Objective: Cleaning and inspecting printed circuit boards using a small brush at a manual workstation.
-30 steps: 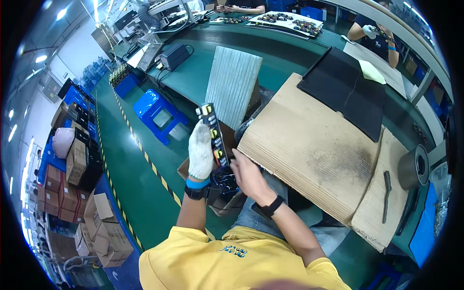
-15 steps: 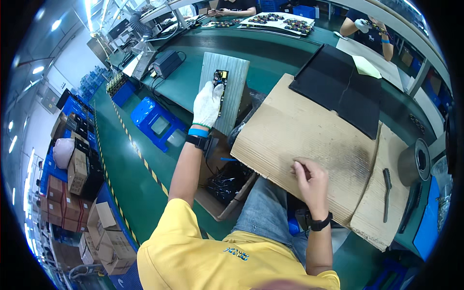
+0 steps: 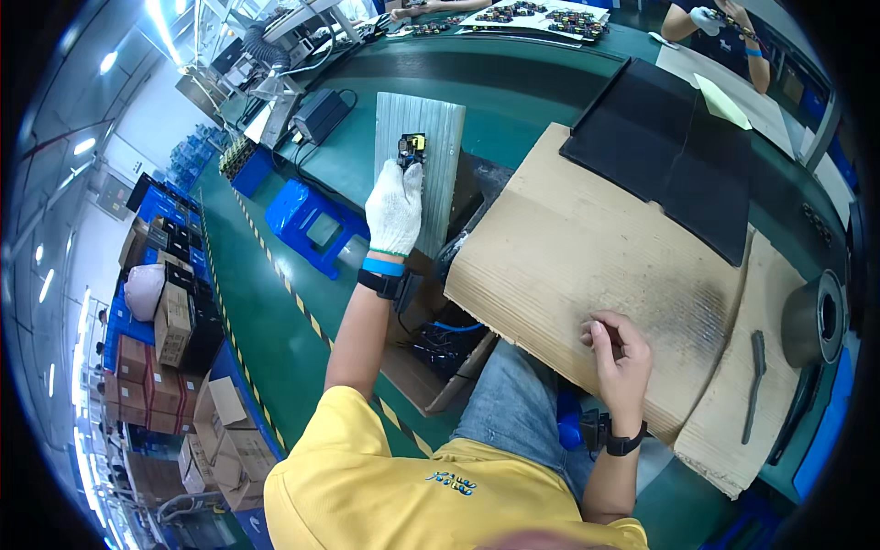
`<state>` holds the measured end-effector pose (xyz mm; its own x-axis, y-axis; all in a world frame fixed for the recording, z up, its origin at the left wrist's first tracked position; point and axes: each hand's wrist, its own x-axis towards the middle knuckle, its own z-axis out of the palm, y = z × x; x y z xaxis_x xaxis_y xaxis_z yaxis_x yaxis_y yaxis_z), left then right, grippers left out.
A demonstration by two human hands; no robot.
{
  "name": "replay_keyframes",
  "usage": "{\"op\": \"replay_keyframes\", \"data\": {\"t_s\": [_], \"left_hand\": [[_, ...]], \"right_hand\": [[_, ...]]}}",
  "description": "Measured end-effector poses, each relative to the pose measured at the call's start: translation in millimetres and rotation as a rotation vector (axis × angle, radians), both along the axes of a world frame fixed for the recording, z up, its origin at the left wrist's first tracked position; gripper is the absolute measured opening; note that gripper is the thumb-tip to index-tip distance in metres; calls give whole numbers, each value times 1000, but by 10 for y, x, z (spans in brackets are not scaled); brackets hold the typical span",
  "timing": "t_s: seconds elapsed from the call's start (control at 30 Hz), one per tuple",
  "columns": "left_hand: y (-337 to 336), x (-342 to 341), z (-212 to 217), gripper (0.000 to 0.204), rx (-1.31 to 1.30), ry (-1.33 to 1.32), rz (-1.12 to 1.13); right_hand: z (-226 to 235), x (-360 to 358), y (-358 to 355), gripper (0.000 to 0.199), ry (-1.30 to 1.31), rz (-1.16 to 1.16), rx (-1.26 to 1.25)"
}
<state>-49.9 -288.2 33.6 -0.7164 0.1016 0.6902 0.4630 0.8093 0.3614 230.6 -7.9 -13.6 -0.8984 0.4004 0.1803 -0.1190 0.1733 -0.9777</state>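
My left hand [image 3: 395,209], in a white knit glove, is closed on a small circuit board [image 3: 412,148] with yellow and black components. Only the board's far end shows beyond the fingers; the glove hides the rest. Right behind it is a pale grey ribbed panel [image 3: 444,165]; whether the board touches it, I cannot tell. My bare right hand [image 3: 623,359] is over the near part of a brown cardboard sheet [image 3: 550,220]. Its fingers are loosely curled, and I see nothing in them.
Beyond the cardboard lies a black flat sheet [image 3: 660,151]. A dark stick-like tool [image 3: 755,385] and a grey roll [image 3: 807,321] are at the right. Below my left arm stands an open carton [image 3: 403,371] with black scraps. A blue stool [image 3: 312,225] stands left; co-workers sit across the bench.
The whole view has shifted slightly. My gloved hand now covers more of the circuit board, leaving only its far end showing. My right hand stays curled over the cardboard.
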Motion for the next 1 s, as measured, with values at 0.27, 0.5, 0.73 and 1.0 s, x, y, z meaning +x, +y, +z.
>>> {"op": "replay_keyframes", "data": {"t_s": [0.27,0.5,0.73,1.0], "left_hand": [[23,-26,-17,26,-19,16,95],[-94,-266,-86,28,-44,-29,141],[-97,-118,21,38,57,46,-31],[361,1536,-106,49,421,-459,-622]], "right_hand": [[10,2,-2,12,1,31,86],[-10,-26,7,12,-12,25,130],[27,-26,-20,13,-16,16,56],[427,-62,-668,22,96,252,45]]}}
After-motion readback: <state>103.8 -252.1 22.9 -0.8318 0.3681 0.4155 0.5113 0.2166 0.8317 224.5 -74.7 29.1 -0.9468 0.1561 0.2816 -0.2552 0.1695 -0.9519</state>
